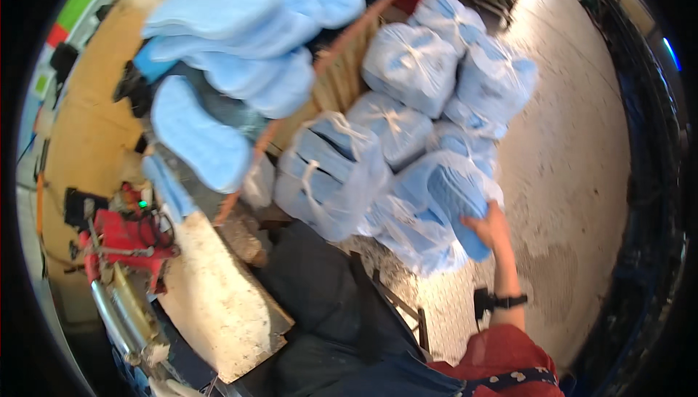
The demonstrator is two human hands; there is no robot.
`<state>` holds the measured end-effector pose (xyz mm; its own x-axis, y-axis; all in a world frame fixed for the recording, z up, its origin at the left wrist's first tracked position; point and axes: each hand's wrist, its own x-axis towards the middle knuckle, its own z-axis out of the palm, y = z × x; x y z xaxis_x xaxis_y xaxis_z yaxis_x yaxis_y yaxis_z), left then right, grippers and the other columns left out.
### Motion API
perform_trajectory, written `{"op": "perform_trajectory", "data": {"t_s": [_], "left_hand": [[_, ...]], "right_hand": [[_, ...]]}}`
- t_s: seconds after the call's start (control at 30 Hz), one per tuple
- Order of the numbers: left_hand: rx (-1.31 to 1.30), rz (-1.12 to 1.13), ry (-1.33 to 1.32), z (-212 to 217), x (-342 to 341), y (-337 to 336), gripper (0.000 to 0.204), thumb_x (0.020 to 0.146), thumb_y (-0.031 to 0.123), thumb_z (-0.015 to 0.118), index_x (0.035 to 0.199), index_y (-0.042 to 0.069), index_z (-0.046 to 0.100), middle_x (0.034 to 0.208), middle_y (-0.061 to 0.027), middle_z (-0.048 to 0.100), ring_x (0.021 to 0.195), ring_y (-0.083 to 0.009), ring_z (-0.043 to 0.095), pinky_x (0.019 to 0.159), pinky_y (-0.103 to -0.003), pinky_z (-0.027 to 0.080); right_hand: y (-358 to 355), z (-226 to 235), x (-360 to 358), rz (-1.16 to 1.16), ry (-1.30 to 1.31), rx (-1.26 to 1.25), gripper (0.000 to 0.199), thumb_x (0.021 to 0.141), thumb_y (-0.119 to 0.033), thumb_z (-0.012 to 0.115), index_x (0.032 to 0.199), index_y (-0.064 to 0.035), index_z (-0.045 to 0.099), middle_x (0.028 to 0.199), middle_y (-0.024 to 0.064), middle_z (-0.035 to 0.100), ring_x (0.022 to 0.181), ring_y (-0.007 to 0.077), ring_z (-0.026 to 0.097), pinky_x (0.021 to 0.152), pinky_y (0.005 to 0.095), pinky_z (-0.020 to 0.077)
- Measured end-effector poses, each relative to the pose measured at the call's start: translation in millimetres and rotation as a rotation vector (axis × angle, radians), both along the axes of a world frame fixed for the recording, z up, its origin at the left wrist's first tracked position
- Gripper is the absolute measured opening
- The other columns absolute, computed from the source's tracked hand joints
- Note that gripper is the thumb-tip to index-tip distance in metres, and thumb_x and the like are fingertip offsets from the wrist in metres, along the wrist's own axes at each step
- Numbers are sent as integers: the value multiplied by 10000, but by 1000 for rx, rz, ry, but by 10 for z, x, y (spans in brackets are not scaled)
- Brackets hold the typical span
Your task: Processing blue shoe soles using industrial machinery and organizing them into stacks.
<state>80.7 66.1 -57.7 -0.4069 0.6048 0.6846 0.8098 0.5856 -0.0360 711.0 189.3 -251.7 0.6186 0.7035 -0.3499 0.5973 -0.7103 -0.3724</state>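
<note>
My right hand (488,227) reaches out at the right, fingers closed round the lower end of a blue insole stack (458,197). The stack is tilted, and its upper part lies inside the mouth of an open translucent plastic bag (414,233). More blue shapes show dimly through that bag's wall. How many pieces my fingers hold, I cannot tell. My left hand is not in view. On the workbench at the left lie a single large blue insole (200,135) and a pile of light-blue insoles (225,15).
Several tied plastic bags (411,66) of blue pieces are stacked beyond the open one. Another filled bag (331,175) stands against the bench edge. A red machine (134,241) with metal cylinders is at the left, beside a worn board (218,302). Concrete floor (567,142) stretches along the right.
</note>
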Motion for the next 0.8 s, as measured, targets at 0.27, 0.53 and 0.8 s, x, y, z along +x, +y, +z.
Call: {"op": "perform_trajectory", "data": {"t_s": [0.27,0.53,0.8], "left_hand": [[-648,-1493,-235,481,1885,890,605,691,326,739,1177,17,555,880,-84,521,804,-255,527,688,-359,429],[-709,-1302,-254,485,1796,757,846,579,317,786,1284,13,429,1064,-164,530,979,-363,549,825,-467,447],[-741,-507,-770,223,605,-39,927,643,356,792,1382,24,342,1216,-249,523,1121,-380,530,946,-418,429]], "right_hand": [[-171,1331,-1408,659,-160,334,676,579,-373,817,1043,14,514,891,186,593,824,362,573,750,449,432],[-400,2045,-2574,1370,115,694,707,571,-303,802,1121,15,493,1075,149,568,968,308,545,836,419,393],[-88,1516,-2784,1315,470,726,597,779,-299,727,1260,-44,484,1251,179,523,1155,359,490,967,424,403]]}}
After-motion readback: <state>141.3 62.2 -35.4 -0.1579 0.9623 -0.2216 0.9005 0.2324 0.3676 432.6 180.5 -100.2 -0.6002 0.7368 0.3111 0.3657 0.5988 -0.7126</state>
